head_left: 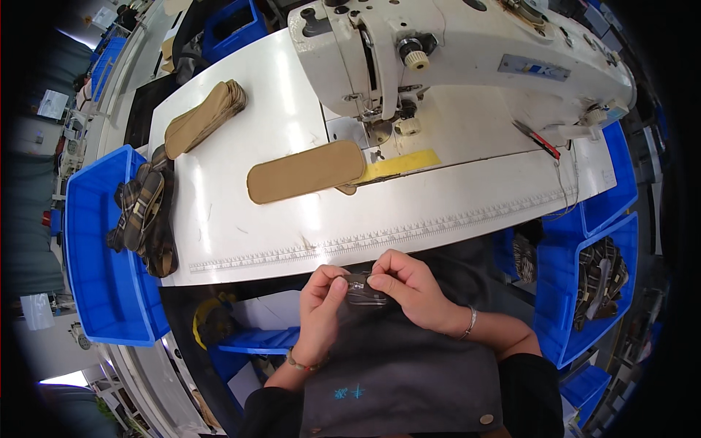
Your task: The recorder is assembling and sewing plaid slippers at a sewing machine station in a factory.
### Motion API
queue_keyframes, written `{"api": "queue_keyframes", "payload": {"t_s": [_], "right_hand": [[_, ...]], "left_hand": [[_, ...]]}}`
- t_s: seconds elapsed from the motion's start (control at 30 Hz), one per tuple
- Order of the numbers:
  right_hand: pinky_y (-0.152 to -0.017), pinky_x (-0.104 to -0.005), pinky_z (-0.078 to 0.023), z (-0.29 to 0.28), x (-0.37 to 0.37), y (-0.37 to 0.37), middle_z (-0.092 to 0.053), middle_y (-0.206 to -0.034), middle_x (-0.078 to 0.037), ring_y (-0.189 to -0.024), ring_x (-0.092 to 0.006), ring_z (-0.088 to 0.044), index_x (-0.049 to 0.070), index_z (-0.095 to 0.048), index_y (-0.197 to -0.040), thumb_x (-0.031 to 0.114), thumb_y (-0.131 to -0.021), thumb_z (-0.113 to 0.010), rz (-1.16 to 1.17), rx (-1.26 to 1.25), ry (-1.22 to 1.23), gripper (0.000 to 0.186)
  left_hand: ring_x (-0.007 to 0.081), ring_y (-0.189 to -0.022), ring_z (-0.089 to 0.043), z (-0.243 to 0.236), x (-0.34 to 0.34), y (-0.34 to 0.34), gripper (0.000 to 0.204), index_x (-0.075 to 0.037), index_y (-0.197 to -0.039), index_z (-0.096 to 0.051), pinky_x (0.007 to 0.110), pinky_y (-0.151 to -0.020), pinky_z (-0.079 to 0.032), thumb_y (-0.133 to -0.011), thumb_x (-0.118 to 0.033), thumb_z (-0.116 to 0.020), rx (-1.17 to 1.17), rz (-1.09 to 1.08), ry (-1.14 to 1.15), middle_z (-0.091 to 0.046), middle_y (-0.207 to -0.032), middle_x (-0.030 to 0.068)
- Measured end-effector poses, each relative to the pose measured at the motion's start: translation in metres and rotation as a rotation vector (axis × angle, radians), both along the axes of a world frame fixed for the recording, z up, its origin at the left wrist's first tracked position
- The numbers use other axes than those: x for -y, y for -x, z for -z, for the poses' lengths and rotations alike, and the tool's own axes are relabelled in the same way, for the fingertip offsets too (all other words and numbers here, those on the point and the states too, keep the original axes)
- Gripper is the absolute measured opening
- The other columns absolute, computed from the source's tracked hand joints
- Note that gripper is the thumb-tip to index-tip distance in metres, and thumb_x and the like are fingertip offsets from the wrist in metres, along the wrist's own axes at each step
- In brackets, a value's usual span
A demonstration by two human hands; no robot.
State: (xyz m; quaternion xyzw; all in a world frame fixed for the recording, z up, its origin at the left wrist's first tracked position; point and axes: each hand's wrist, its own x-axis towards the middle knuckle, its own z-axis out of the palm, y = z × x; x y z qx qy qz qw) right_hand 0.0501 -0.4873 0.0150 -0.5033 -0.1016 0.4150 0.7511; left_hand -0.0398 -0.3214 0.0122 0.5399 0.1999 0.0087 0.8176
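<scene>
A small dark fabric piece (367, 297) with a shiny bit along its upper edge is pinched between my two hands, just off the front edge of the sewing table. My left hand (321, 301) grips its left end with thumb and fingertips. On its right end, the thumb and fingers of my right hand (415, 290) are closed. Whether the shiny bit is metal or plastic I cannot tell. Beyond my hands, a tan rounded fabric panel (303, 172) lies by the sewing machine's needle area, partly over another tan piece.
The white sewing machine (467, 51) spans the table's far right. Red-handled snips (544, 142) lie beneath its arm. A stack of tan panels (208, 117) is at far left. Dark plaid pieces (142, 212) hang over a blue bin (109, 285); another blue bin (551, 336) stands right.
</scene>
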Motion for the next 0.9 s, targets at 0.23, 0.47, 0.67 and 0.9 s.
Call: {"api": "queue_keyframes", "payload": {"t_s": [0.23, 0.47, 0.67, 0.9], "right_hand": [[-0.068, -0.0237, -0.043, 0.001, -0.015, 0.009, -0.055, -0.082, 0.000, -0.077, -0.0061, -0.050, 0.002, -0.056, -0.094, 0.011, -0.097, -0.065, -0.064, 0.211, -0.034, 0.013], [-0.073, -0.0394, -0.051, -0.014, -0.014, -0.085, -0.060, -0.088, -0.009, -0.082, -0.0290, -0.061, 0.004, -0.061, -0.091, 0.019, -0.083, -0.073, -0.069, 1.507, 0.187, 0.021], [-0.093, -0.0400, -0.049, 0.018, -0.037, -0.160, -0.062, -0.117, -0.013, -0.116, -0.0270, -0.057, -0.001, -0.063, -0.112, 0.031, -0.082, -0.073, -0.059, 1.921, 0.254, 0.045], [-0.088, -0.0361, -0.047, 0.025, -0.028, -0.167, -0.064, -0.103, -0.010, -0.100, -0.0227, -0.061, 0.002, -0.067, -0.097, 0.037, -0.087, -0.067, -0.193, 1.983, 0.331, 0.036]], "left_hand": [[0.0069, -0.085, -0.050, -0.022, -0.006, 0.007, 0.009, -0.003, -0.107, -0.054, 0.023, -0.078, -0.041, -0.101, -0.010, -0.055, -0.019, -0.086, -0.069, -0.057, -0.095, 0.0010], [0.0138, -0.063, -0.057, -0.121, -0.037, -0.033, 0.005, 0.001, -0.094, -0.061, 0.026, -0.062, -0.046, -0.094, -0.004, -0.062, 0.001, 0.117, -1.086, -0.062, -0.075, 0.0080], [0.0202, -0.070, -0.062, -0.129, -0.060, -0.153, 0.010, 0.003, -0.095, -0.066, 0.030, -0.068, -0.049, -0.091, -0.005, -0.064, 0.096, 0.538, -1.209, -0.065, -0.075, 0.0113], [0.0103, -0.073, -0.058, -0.038, -0.082, -0.222, 0.017, -0.002, -0.104, -0.073, 0.027, -0.070, -0.049, -0.092, -0.014, -0.071, 0.106, 0.644, -1.091, -0.070, -0.082, 0.0056]]}}
